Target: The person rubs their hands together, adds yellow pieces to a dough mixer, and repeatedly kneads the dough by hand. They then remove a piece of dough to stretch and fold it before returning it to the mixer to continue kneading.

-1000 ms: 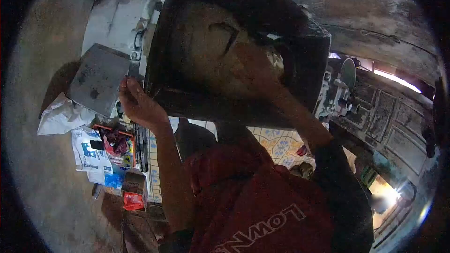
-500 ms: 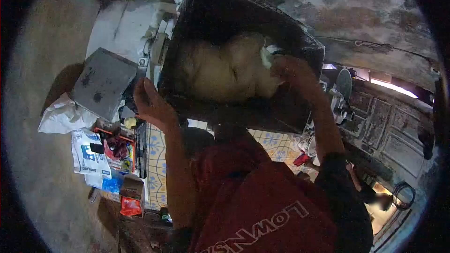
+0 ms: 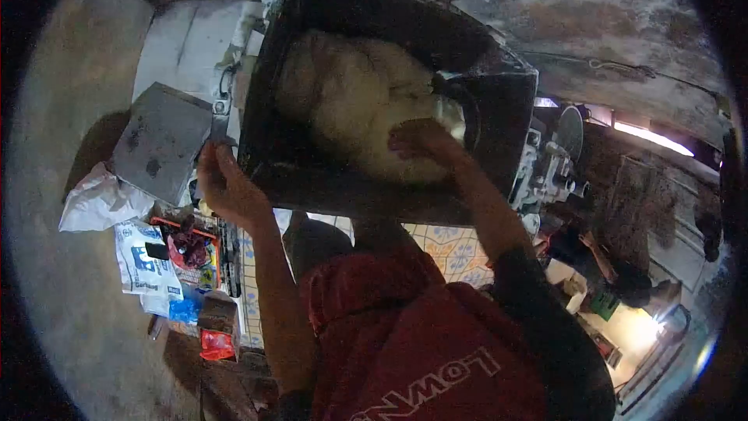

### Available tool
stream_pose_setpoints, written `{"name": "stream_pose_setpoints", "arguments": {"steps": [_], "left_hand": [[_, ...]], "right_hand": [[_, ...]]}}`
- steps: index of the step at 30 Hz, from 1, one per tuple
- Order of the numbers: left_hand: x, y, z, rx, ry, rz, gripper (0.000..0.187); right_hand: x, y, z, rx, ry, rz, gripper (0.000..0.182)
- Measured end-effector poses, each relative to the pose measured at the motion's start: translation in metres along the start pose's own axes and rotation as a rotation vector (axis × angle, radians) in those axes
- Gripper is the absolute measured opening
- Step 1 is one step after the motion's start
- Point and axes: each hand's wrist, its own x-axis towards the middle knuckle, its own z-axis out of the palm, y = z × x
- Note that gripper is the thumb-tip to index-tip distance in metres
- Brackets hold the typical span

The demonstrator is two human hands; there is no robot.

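A large pale mass like dough (image 3: 358,93) lies in a dark, deep box-like container (image 3: 499,109). My right hand (image 3: 425,142) reaches over the container's near side and rests on or just above the mass, its fingers apart. Just behind that hand a whitish shiny part (image 3: 449,118) shows at the mass's right edge. My left hand (image 3: 226,179) is outside the container at its left edge, beside a switch box (image 3: 221,105) with a cable. Its thumb and fingers are raised close to a narrow grey piece; contact is unclear.
A grey board (image 3: 162,144) leans at the left above a white sack (image 3: 105,201). Below are a printed white bag (image 3: 146,265), an orange basket (image 3: 216,245) and a red packet (image 3: 216,344). At the right stand metal machinery (image 3: 557,175) and another person (image 3: 600,261).
My right hand has moved left and down from the container's right side. My left hand has shifted slightly left and down. The pale mass has changed shape. Another person shows more at the right.
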Motion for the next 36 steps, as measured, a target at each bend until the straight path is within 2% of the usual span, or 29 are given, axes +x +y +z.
{"name": "stream_pose_setpoints", "arguments": {"steps": [2,3,5,6,8,11,14,17,19,21,23,24,27,29,30,31,32,34,36], "left_hand": [[-0.003,0.003,-0.002,0.058,-0.053,0.008,0.028],[-0.003,0.006,0.002,0.031,-0.055,0.013,0.028],[-0.004,0.005,0.000,0.002,-0.041,0.005,0.029],[-0.003,0.004,-0.002,0.006,-0.036,-0.001,0.029],[-0.002,-0.001,-0.002,0.017,-0.025,-0.028,0.030],[-0.005,0.007,-0.001,0.049,-0.035,-0.020,0.029],[-0.002,-0.005,-0.001,-0.060,-0.030,-0.030,0.029],[-0.004,0.004,0.001,-0.026,-0.016,-0.037,0.028],[-0.003,0.000,0.000,-0.018,-0.019,0.003,0.029],[-0.002,0.000,0.000,-0.018,-0.030,0.017,0.028],[-0.003,0.005,0.001,-0.030,-0.038,0.000,0.028],[-0.005,0.005,-0.001,0.009,-0.057,-0.005,0.027],[-0.001,0.003,-0.006,0.054,-0.063,-0.037,0.026],[0.002,-0.005,-0.001,-0.024,-0.045,-0.096,0.025],[0.003,-0.005,-0.001,-0.001,-0.043,-0.049,0.025],[0.003,-0.006,-0.002,0.028,-0.040,-0.009,0.025],[0.000,-0.006,-0.003,0.062,-0.044,0.026,0.025],[-0.002,0.005,-0.001,-0.010,-0.042,-0.044,0.025],[-0.004,0.004,0.000,-0.054,-0.045,-0.094,0.026]], "right_hand": [[-0.019,0.007,-0.017,-0.426,0.057,-0.082,0.036],[-0.021,0.009,-0.030,-0.311,0.215,0.017,0.033],[-0.039,-0.024,-0.054,-0.471,0.423,0.144,0.024],[-0.055,-0.057,-0.067,-0.753,0.478,0.175,0.021],[-0.084,-0.046,-0.091,-0.957,0.530,0.073,0.022],[-0.109,-0.084,-0.098,-0.620,0.739,0.225,0.024],[-0.095,-0.080,-0.089,-0.670,0.838,0.234,0.030],[-0.060,-0.062,-0.065,-0.889,0.909,-0.085,0.044],[-0.034,-0.054,-0.037,-0.892,0.848,-0.101,0.058],[-0.008,-0.050,0.000,-1.154,0.505,0.095,0.064],[0.000,0.007,0.049,-1.031,0.402,-0.002,0.064],[-0.005,0.005,0.063,-0.959,0.351,-0.036,0.064],[-0.021,-0.012,0.047,-1.001,0.296,-0.023,0.060],[-0.033,-0.040,0.020,-1.147,0.298,-0.006,0.057],[-0.039,-0.048,0.013,-1.218,0.288,-0.005,0.056],[-0.051,-0.047,0.010,-1.372,0.321,-0.110,0.046],[-0.064,-0.048,0.000,-1.004,0.171,-0.068,0.039],[-0.090,-0.059,-0.029,-0.270,-0.115,0.022,0.028],[-0.102,-0.045,-0.050,-0.393,0.198,0.133,0.025]]}}
